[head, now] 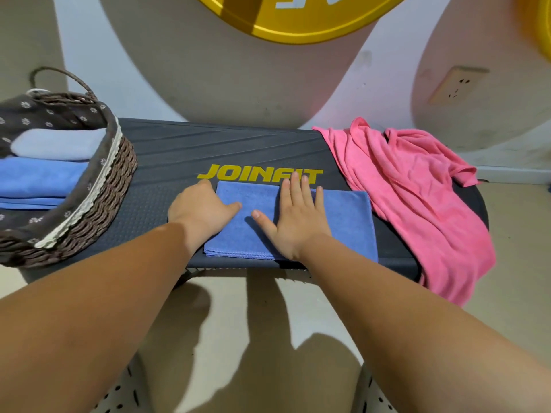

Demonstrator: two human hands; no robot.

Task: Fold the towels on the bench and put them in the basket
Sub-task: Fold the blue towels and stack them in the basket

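Hands on blue towel (343, 222) atop bench (179, 150).
My right hand (295, 222) presses flat, fingers straight; my left hand (199, 210) touches its left edge, grip unclear.

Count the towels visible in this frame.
4: a blue towel flat on the bench, a pink towel crumpled at its right end, a pale towel and a folded blue one in the basket; layers may hide more.

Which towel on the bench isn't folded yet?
The pink towel, crumpled at the right end of the bench; the blue towel in the middle lies folded.
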